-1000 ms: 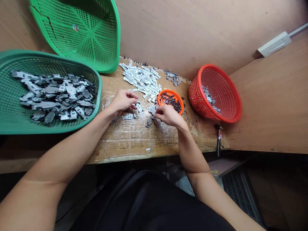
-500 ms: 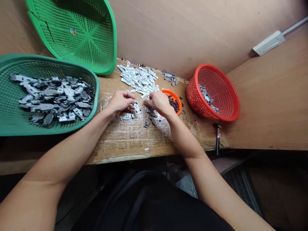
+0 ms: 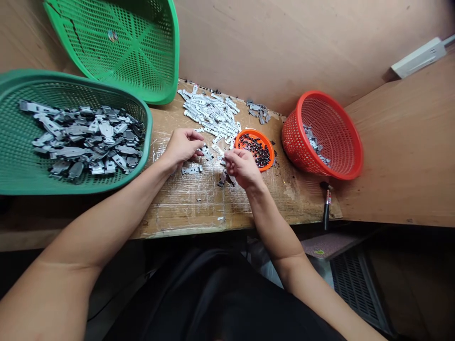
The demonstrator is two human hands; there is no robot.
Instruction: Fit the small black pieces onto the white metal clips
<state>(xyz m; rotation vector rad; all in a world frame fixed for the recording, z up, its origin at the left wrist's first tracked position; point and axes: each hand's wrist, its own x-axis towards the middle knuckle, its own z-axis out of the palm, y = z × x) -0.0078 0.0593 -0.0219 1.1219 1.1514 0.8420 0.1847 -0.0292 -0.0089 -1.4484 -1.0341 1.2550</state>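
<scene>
My left hand (image 3: 185, 146) hovers at the middle of the table with its fingers curled but apart; I make out nothing in its grasp. By its fingertips lies a metal hinge-like part (image 3: 206, 152), and a similar part (image 3: 192, 170) rests just below. A slim silvery metal plate (image 3: 217, 150) is pinched between the thumb and fingers of my right hand (image 3: 242, 166), pointing up and left. Under that hand are several dark metal pieces (image 3: 223, 179). The orange bowl (image 3: 272, 158) of small dark pins stands just beyond it. Behind both hands spreads a pile of silvery plates (image 3: 209, 111).
At left a dark green basket (image 3: 149, 137) holds many metal assemblies, with a bright green basket (image 3: 176, 52) leaning behind. On the right are a red basket (image 3: 291, 137) with grey pieces and a black-handled hammer (image 3: 326, 208). Small grey pieces (image 3: 259, 112) lie near the wall.
My right hand has drawn back from the plates near the bowl and turned, now showing a metal plate in its fingers. My left hand stays about where it was. The view has shifted slightly.
</scene>
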